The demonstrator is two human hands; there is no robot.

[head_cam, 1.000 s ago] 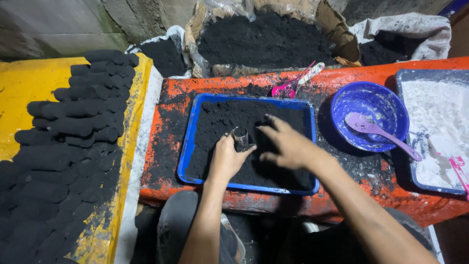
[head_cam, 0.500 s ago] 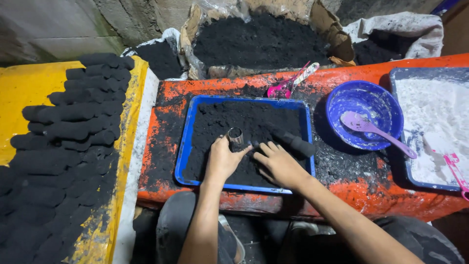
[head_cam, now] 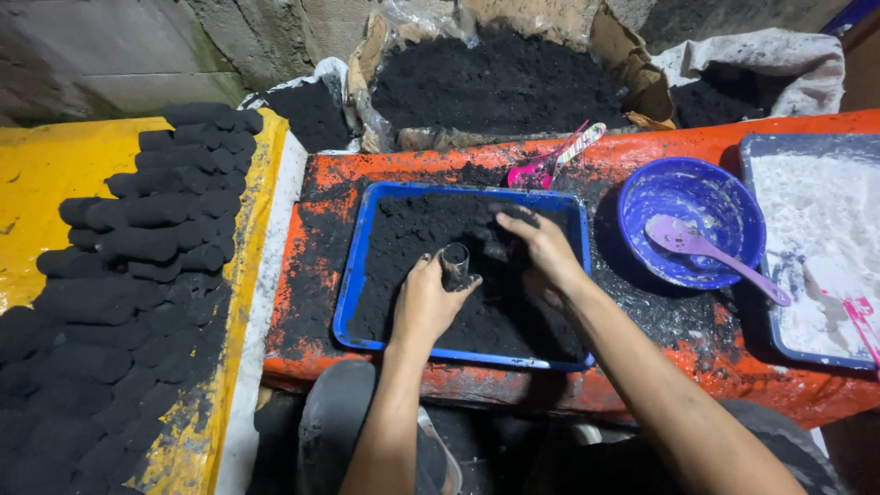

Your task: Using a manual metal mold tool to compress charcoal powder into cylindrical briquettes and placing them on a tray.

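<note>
A blue tray [head_cam: 346, 291] full of black powder lies on an orange table [head_cam: 697, 371]. My left hand [head_cam: 427, 301] rests in the tray and grips a short metal tube [head_cam: 456, 264] that stands upright in the powder. My right hand [head_cam: 543, 246] is just to the right of the tube, fingers curled over a heap of black powder [head_cam: 500, 316], scooping or holding some of it.
Several rows of black cylindrical briquettes [head_cam: 137, 266] lie on a yellow surface [head_cam: 37, 174] at left. A blue bowl [head_cam: 724, 206] with a purple spoon [head_cam: 710, 252] and a tray of white powder [head_cam: 825, 238] stand at right. Sacks of black powder [head_cam: 500, 78] sit behind; a pink scoop [head_cam: 550, 160] lies near them.
My left hand has closed around the metal tube and stood it upright. My right hand moved up and right across the tray onto the powder.
</note>
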